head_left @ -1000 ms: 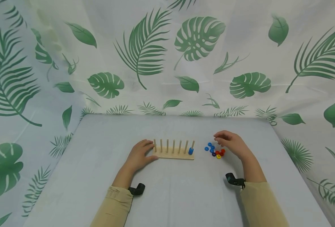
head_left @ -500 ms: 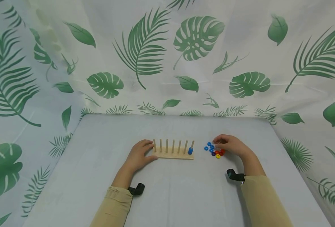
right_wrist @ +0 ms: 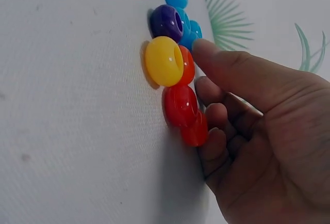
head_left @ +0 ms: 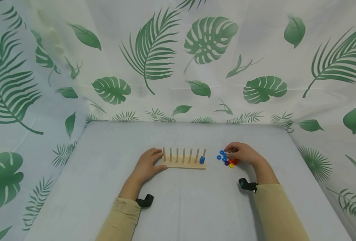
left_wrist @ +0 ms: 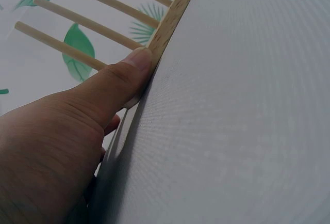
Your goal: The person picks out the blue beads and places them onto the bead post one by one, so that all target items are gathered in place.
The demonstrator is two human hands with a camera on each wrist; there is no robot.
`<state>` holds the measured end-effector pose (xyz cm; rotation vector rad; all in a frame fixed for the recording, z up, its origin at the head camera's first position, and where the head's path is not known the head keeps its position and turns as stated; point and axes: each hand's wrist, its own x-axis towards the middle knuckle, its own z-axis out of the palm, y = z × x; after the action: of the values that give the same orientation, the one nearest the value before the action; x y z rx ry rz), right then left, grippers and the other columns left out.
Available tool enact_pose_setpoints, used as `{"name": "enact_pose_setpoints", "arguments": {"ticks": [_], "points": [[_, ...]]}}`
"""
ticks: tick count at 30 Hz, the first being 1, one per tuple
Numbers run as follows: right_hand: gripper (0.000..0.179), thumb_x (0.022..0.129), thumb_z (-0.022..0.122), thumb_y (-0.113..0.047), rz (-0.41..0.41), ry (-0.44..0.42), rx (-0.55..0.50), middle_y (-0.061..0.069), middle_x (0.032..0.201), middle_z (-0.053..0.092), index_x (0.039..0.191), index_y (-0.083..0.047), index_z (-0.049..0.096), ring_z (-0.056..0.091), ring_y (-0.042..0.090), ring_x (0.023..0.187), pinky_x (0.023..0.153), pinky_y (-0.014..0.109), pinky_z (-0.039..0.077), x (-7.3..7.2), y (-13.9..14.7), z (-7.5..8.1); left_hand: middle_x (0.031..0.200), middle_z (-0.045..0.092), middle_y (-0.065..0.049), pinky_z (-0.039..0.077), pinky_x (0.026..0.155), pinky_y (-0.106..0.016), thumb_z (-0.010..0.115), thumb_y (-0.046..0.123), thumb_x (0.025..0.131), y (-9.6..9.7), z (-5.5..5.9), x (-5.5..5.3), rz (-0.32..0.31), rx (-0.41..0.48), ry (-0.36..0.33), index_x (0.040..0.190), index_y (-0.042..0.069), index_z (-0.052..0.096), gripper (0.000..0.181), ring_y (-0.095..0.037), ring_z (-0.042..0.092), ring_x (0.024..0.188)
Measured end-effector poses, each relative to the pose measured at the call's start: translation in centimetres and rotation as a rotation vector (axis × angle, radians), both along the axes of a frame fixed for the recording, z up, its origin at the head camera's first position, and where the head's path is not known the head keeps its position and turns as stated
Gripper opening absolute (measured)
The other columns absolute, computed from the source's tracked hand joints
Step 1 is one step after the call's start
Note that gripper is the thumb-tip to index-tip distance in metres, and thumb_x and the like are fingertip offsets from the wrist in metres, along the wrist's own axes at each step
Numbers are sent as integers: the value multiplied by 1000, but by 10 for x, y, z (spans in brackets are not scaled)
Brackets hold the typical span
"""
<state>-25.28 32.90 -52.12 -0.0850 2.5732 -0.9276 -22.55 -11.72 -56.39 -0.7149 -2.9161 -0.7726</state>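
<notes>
My left hand (head_left: 148, 164) holds the left end of a wooden peg board (head_left: 182, 164), thumb along the near edge and fingers at the far side. In the left wrist view the thumb (left_wrist: 116, 82) presses the board's end beside the pegs. Blue beads (head_left: 202, 160) sit low on the rightmost peg; the other pegs are bare. Over the loose beads hovers my right hand (head_left: 245, 154), fingers bent and apart. In the right wrist view its thumb tip (right_wrist: 203, 51) is right at a blue bead, with a yellow bead (right_wrist: 161, 61), a purple bead (right_wrist: 165, 24) and red beads (right_wrist: 179, 105) close by.
A pale cloth-covered table (head_left: 178, 197) lies under everything. Behind it and at the sides hangs a white curtain (head_left: 163, 110) with green leaves. Two loose blue beads (head_left: 218, 157) lie at the left side of the bead group. Both wrists wear black cameras (head_left: 146, 201).
My right hand has come down and slightly left onto the loose beads, now covering some of them. The left hand and the peg board have stayed in place.
</notes>
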Motion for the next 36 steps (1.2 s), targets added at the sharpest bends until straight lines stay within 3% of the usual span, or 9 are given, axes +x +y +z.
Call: {"name": "enact_pose_setpoints", "arguments": {"ticks": [5, 14, 22, 36], "points": [[25, 97, 63, -29, -12, 17, 26, 7, 104, 61, 120, -18, 64, 56, 22, 90, 78, 28, 50, 0, -1, 1, 145, 53, -6, 33, 120, -49, 74, 49, 85, 0, 0, -1, -9, 8, 7, 137, 13, 59, 65, -31, 40, 143], [32, 92, 69, -36, -18, 4, 19, 7, 104, 57, 118, -19, 65, 52, 23, 96, 78, 28, 49, -3, -4, -2, 145, 53, -6, 32, 121, -49, 73, 50, 85, -1, -1, -2, -9, 15, -8, 138, 13, 59, 66, -32, 38, 144], [24, 96, 64, -30, -2, 51, 66, 8, 104, 57, 118, -20, 67, 51, 25, 95, 78, 30, 48, -3, -4, -4, 146, 52, -6, 32, 121, -49, 73, 49, 85, -1, -1, -1, -9, 18, -16, 138, 13, 59, 66, -31, 38, 144], [27, 95, 67, -31, -37, 38, 73, 9, 103, 55, 117, -16, 63, 52, 25, 96, 78, 28, 49, -2, -9, -3, 145, 53, -6, 32, 120, -50, 73, 49, 85, -1, -1, -1, -10, 25, -4, 137, 13, 59, 65, -31, 38, 144]]}}
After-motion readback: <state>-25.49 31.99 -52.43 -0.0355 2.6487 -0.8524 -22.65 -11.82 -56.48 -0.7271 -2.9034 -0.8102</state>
